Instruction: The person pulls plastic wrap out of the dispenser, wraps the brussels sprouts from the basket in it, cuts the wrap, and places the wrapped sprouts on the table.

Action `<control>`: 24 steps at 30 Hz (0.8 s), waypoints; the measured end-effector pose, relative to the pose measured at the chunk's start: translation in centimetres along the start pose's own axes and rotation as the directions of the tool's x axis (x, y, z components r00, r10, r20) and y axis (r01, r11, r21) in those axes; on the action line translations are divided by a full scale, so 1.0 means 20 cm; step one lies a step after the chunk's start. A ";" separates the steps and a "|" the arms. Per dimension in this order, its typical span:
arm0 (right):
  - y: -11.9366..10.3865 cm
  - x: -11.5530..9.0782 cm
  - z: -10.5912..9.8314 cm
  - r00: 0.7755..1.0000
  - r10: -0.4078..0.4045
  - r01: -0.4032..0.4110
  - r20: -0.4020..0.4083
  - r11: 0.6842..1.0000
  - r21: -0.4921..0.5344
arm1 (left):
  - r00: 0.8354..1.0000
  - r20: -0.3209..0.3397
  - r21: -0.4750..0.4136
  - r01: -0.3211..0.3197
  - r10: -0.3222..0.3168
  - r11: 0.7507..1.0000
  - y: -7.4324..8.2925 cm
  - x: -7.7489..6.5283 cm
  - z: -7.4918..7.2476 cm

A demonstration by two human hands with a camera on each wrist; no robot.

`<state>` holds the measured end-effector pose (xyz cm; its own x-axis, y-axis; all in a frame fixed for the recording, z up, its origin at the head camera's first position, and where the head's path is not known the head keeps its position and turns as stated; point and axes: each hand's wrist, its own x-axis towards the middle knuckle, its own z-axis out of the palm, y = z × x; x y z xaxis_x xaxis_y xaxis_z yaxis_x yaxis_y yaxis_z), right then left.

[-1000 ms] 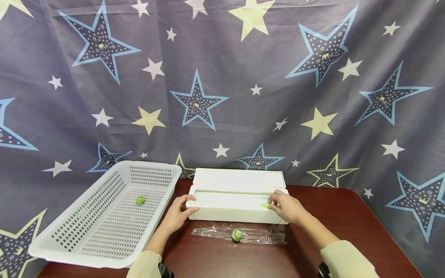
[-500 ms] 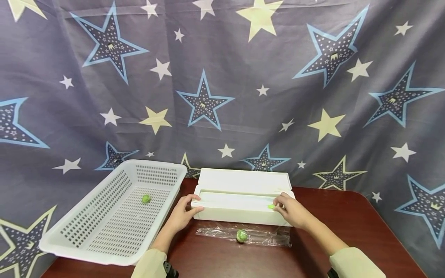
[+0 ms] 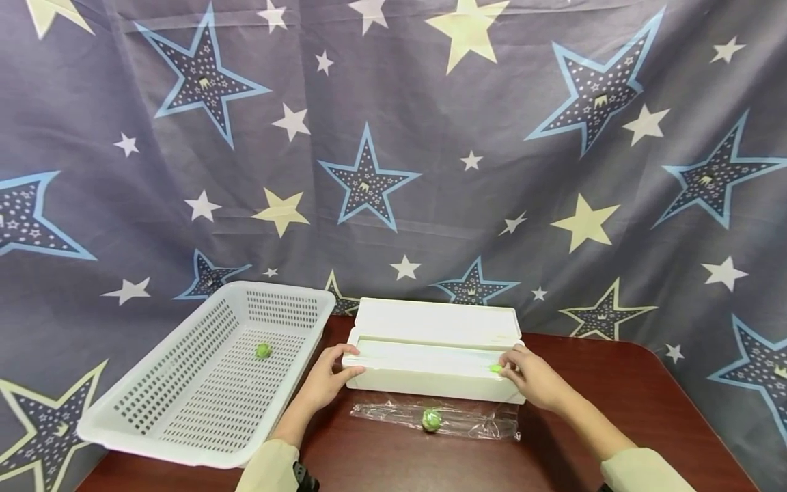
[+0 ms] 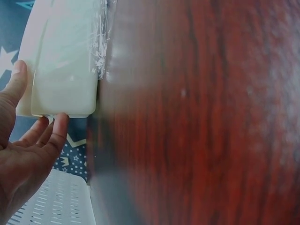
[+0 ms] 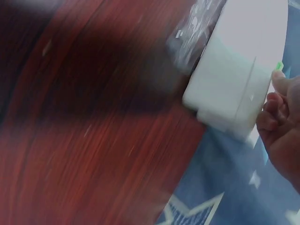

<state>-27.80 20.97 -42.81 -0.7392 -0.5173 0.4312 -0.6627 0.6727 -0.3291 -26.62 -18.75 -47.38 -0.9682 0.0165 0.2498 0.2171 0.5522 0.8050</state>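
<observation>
A long white cling film dispenser (image 3: 430, 383) stands on the table with its lid (image 3: 438, 321) folded back. My left hand (image 3: 324, 379) holds its left end, thumb on top and fingers curled at the end wall, as the left wrist view shows. At the front top edge, near the right end, my right hand (image 3: 536, 379) pinches a small green slide cutter (image 3: 495, 368); in the right wrist view the thumb presses the slide cutter (image 5: 279, 66). A strip of clear cling film (image 3: 470, 424) lies before the dispenser. On it sits a small leafy green ball (image 3: 432, 419), like a Brussels sprout.
Left of the dispenser stands a large white slotted basket (image 3: 184, 459) with another small green ball (image 3: 263, 350) inside. Behind the dark red wooden table (image 3: 381, 468) hangs a grey curtain (image 3: 406, 61) with stars.
My right hand has drawn the green slide cutter a little to the right along the dispenser's edge. The left hand keeps its hold. The head view has turned slightly left.
</observation>
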 end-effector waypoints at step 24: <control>0.14 -0.16 -0.10 0.995 0.045 -0.050 -0.088 0.997 -0.058 | 1.000 0.003 -0.002 0.021 -0.021 1.000 0.02 0.01 0.02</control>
<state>-27.03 25.55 -43.32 -0.7546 -0.4381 0.4885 -0.6169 0.7274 -0.3005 -26.78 -18.32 -47.23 -0.9728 0.0070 0.2315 0.1970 0.5507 0.8112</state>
